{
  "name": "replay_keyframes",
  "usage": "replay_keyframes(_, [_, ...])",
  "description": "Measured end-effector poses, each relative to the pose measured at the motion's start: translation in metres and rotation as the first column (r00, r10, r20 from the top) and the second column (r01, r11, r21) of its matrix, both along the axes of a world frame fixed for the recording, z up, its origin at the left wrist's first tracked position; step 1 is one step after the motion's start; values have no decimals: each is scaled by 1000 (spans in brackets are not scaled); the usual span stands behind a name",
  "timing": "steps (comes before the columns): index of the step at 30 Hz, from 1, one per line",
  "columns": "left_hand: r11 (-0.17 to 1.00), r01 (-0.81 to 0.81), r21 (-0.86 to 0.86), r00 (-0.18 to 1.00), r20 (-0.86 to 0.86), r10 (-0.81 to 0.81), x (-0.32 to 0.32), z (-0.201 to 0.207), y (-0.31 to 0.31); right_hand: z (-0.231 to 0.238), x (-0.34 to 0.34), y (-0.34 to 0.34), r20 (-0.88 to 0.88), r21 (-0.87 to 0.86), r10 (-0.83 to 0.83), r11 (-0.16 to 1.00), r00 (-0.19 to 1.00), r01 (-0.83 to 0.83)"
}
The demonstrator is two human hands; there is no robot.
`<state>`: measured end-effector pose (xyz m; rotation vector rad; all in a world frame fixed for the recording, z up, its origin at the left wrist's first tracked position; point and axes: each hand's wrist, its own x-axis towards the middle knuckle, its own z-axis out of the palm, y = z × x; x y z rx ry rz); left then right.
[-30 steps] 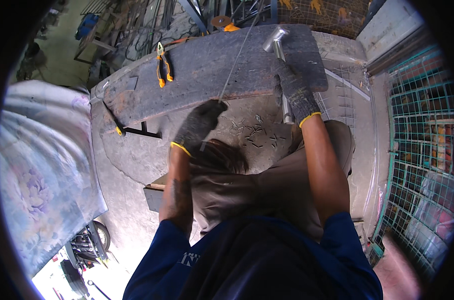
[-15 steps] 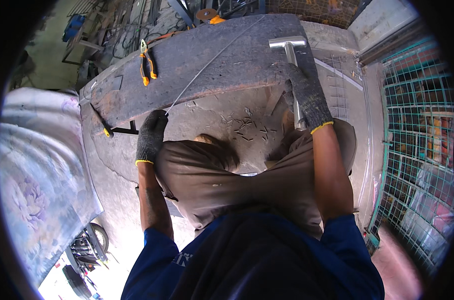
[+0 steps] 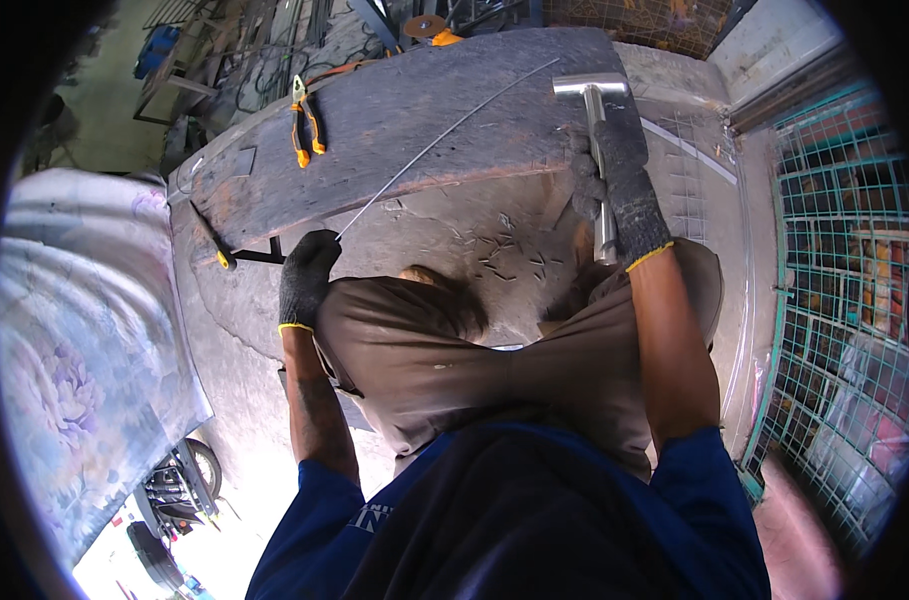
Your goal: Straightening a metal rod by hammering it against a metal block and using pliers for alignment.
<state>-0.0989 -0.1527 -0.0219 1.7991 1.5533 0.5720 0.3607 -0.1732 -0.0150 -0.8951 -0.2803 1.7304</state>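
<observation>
Now left hand (image 3: 307, 278) swung outward, fingers closed on rod (image 3: 424, 152), so beyond them it slants over bench (image 3: 404, 110), tip (image 3: 556, 61) near hammer (image 3: 589, 84) (right hand (image 3: 634, 200) curled round handle (image 3: 594, 108)).

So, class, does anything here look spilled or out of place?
Yes: short, thin pieces lie strewn on the floor this side of the dark bench, in no order, apparently dropped rather than laid out.

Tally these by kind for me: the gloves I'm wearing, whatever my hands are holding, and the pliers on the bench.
Dark gray gloves: 2
Metal hammer, in the right hand: 1
Thin metal rod, in the left hand: 1
Orange-and-black-handled pliers: 1
Total: 5
</observation>
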Motion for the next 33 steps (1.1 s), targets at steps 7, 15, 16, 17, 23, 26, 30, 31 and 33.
replay_keyframes(7, [978, 165, 125, 978, -146, -146, 4, 2, 1, 39, -31, -6, 688, 218, -191, 975, 700, 51])
replay_keyframes(15, [896, 363, 257, 915, -281, -290, 8, 3, 3, -14, -42, 22, 903, 335, -302, 940, 305, -63])
replay_keyframes(16, [896, 363, 257, 917, -270, -294, 5, 1, 4, -18, -43, 26, 922, 333, -295, 934, 251, -126])
replay_keyframes(17, [896, 363, 257, 919, -260, -298, 3, -1, 5, -22, -42, 27, 921, 336, -297, 933, 253, -128])
replay_keyframes(23, [930, 294, 223, 941, -238, -240, 0, 0, 2, 7, -45, 17, 923, 258, -241, 966, 300, -17])
replay_keyframes(26, [874, 394, 283, 893, -341, -292, -1, 0, 5, 13, -44, 16, 823, 312, -273, 950, 499, 6])
replay_keyframes(30, [929, 298, 219, 938, -248, -242, 6, -1, 5, -2, -51, 21, 918, 243, -193, 964, 347, -109])
replay_keyframes(31, [899, 352, 260, 910, -319, -264, 1, -3, 5, -4, -54, 23, 924, 371, -340, 908, 178, -196])
replay_keyframes(33, [864, 406, 296, 878, -389, -279, -7, -5, 5, 3, -58, 19, 948, 294, -257, 933, 187, -209])
